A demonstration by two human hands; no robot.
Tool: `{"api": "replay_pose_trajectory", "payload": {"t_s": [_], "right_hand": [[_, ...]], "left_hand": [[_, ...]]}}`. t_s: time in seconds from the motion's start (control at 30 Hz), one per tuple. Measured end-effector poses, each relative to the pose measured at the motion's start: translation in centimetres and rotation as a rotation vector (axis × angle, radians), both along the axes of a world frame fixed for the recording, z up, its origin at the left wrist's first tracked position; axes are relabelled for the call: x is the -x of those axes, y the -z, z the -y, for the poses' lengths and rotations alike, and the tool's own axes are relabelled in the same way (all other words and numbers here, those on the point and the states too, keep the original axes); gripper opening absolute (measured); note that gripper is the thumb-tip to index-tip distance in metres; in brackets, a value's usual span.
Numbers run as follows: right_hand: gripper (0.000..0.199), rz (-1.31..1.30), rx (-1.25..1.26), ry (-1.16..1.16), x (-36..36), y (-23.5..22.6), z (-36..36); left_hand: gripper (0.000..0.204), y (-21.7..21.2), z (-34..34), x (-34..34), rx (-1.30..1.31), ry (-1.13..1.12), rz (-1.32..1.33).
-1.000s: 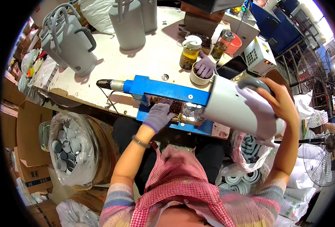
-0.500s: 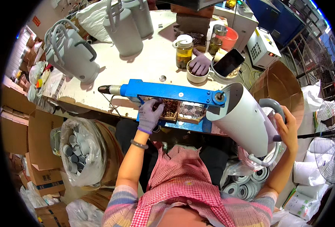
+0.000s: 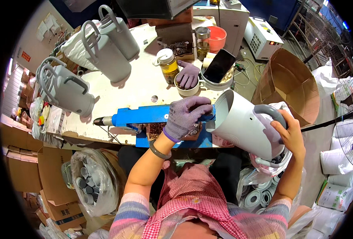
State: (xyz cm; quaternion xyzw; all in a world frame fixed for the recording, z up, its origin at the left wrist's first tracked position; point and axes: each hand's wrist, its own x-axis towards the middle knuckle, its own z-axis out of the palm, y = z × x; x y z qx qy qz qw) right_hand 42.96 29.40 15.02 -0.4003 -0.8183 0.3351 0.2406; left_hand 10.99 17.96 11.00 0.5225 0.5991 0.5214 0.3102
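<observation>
My right hand (image 3: 291, 133) is closed round the dark grey handle of a light grey watering can (image 3: 244, 127), which lies tilted with its open mouth facing left. The mouth sits against the right end of a blue bench tool (image 3: 142, 115). My left hand (image 3: 186, 115), in a purple-grey glove, is over that end of the tool, thumb and fingers pinched together. Whatever they hold is hidden. Beneath the tool is a tray of small reddish-brown fasteners (image 3: 156, 129). Its neighbour, a tray of small pale metal pieces, is mostly covered by my left hand.
Several finished-looking grey watering cans (image 3: 110, 57) stand at the table's left. Behind the tool are a cup with a spare glove (image 3: 187, 75), a yellow-liquid jar (image 3: 167, 65) and a phone (image 3: 219, 65). A cardboard box (image 3: 290, 87) stands right; a bag of grey parts (image 3: 93, 181) left.
My left hand has left the fastener tray and moved right and up to the tool's end. The can stays in my right hand at the tool. The whole view has shifted.
</observation>
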Motion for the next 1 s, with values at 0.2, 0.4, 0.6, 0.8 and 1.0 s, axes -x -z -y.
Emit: {"api": "replay_pose_trajectory", "payload": {"t_s": [0.2,0.4,0.6,0.8,1.0], "right_hand": [[0.029,0.032,0.028,0.013,-0.1,0.1,-0.4],[0.028,0.055,0.025,-0.002,0.8,0.3,-0.8],[0.027,0.072,0.039,0.077,-0.2,-0.2,-0.1],[0.029,0.082,0.028,0.069,-0.3,0.6,0.5],[0.027,0.012,0.005,0.056,-0.8,0.7,1.4]], "left_hand": [[0.021,-0.7,-0.6,0.4,-0.052,0.056,-0.298],[0.031,-1.0,-0.3,0.6,0.118,0.054,-0.185],[0.050,0.9,6.7,5.5,-0.186,-0.210,-0.610],[0.030,3.8,8.5,6.7,-0.310,-0.264,-0.939],[0.016,-0.1,5.2,1.4,-0.276,-0.186,-0.386]]}}
